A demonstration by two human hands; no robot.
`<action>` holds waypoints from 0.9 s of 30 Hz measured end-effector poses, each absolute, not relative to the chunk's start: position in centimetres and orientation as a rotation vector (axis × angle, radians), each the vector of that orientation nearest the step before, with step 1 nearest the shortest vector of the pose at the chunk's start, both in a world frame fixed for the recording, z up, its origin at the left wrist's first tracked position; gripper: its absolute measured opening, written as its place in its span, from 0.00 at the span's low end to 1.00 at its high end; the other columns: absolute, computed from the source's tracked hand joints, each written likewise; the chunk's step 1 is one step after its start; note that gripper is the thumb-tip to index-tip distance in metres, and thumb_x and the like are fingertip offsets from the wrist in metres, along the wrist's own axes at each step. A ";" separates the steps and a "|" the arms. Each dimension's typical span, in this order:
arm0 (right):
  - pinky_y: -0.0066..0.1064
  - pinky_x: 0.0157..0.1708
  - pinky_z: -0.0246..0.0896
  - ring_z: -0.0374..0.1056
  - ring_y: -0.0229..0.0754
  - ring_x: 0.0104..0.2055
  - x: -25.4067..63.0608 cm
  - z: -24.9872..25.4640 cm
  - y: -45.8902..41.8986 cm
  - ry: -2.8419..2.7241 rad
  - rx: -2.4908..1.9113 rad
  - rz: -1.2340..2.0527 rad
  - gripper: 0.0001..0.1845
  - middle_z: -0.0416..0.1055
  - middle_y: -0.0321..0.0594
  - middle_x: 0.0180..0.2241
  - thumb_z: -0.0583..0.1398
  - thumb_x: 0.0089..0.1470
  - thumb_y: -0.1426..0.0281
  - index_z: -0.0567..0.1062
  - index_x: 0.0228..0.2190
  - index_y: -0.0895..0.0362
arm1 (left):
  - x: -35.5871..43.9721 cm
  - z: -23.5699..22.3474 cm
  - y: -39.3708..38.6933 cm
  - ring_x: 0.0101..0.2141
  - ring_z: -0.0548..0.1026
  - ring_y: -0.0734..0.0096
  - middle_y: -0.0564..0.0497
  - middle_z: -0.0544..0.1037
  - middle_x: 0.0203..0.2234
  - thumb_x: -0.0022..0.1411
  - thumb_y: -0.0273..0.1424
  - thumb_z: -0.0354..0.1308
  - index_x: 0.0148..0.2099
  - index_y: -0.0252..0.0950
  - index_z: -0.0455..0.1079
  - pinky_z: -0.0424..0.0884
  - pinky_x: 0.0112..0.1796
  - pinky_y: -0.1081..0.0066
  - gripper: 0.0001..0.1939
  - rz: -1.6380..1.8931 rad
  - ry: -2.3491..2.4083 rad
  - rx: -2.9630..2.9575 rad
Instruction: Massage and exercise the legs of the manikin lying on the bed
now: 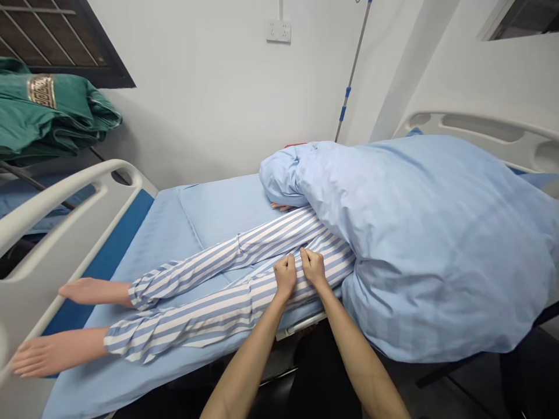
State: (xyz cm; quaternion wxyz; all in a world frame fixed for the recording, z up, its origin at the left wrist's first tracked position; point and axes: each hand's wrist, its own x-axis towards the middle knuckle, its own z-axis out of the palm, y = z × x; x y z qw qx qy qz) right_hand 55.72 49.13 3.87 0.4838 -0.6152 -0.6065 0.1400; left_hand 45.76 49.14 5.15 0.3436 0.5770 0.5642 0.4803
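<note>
A manikin lies on a hospital bed in blue-and-white striped trousers (205, 291), its bare feet (48, 352) toward the left footboard. A light blue duvet (428, 233) covers its upper body. My left hand (285, 276) and my right hand (312, 266) sit side by side on the near thigh, just below the duvet's edge. Both are closed, fingers curled and pinching the striped fabric. A manikin hand (282, 206) peeks out under the duvet's far edge.
The bed has a light blue sheet (218, 203), a white footboard (65, 221) at left and a white headboard (484, 137) at right. Folded green cloth (48, 113) lies on a shelf at far left. An IV pole (351, 75) and a wall socket (278, 30) stand behind.
</note>
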 end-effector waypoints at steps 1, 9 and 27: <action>0.30 0.26 0.40 0.49 0.34 0.20 55.8 4.0 49.1 -1.449 -1.483 0.352 0.25 0.54 0.33 0.15 0.46 0.62 0.58 0.56 0.16 0.55 | 46.0 5.7 49.1 0.19 0.50 0.76 0.56 0.50 0.13 0.62 0.37 0.44 0.18 0.39 0.44 0.49 0.25 0.70 0.22 1.291 1.415 1.481; 0.28 0.23 0.43 0.48 0.33 0.20 56.1 4.1 49.2 -1.233 -1.414 0.510 0.27 0.53 0.31 0.15 0.47 0.60 0.51 0.55 0.16 0.55 | 48.8 5.0 49.2 0.19 0.54 0.75 0.54 0.58 0.12 0.63 0.36 0.43 0.16 0.38 0.51 0.49 0.25 0.70 0.22 1.220 1.456 1.515; 0.32 0.26 0.40 0.51 0.36 0.22 60.8 4.5 49.8 -1.320 -1.840 0.075 0.26 0.64 0.42 0.17 0.47 0.58 0.57 0.63 0.15 0.57 | 43.1 5.2 50.0 0.19 0.51 0.78 0.57 0.49 0.13 0.60 0.42 0.45 0.16 0.38 0.44 0.49 0.24 0.72 0.25 0.948 1.199 1.571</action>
